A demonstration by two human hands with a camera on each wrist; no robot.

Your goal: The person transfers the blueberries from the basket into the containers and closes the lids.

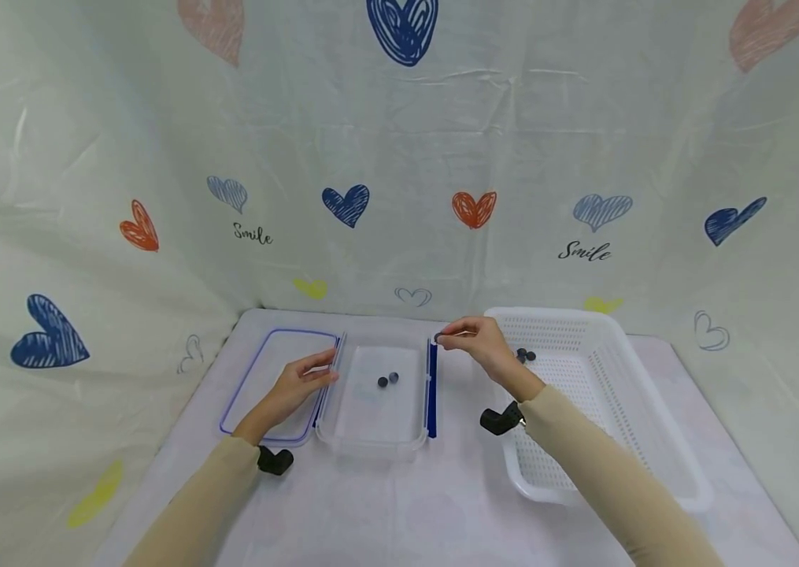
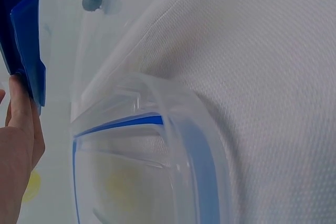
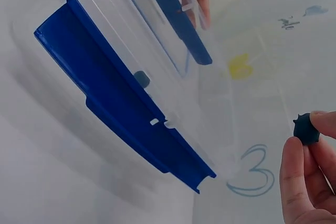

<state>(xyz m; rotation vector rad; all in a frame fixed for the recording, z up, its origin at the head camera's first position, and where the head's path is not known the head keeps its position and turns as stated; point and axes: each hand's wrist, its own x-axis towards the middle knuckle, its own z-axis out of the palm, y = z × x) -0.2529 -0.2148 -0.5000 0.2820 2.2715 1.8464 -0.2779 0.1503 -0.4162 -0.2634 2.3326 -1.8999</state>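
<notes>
My right hand (image 1: 482,344) pinches a blueberry (image 3: 306,130) between thumb and fingertips, just past the right rim of a clear plastic box (image 1: 371,449). Two dark blueberries (image 1: 382,382) lie on the floor of that box. On its left side, my left hand (image 1: 293,391) rests with extended fingers against the blue latch (image 2: 23,35). The right blue latch (image 1: 432,402) hangs down, unfastened. Several more blueberries (image 1: 525,355) sit near the left wall of a white basket, partly behind the right hand.
A clear lid (image 1: 246,394) with a blue seal lies left of the box, partly under the left hand. The white perforated basket (image 1: 654,425) stands on the right, with the right forearm over it. A heart-printed curtain (image 1: 406,142) rises behind the table (image 1: 371,520).
</notes>
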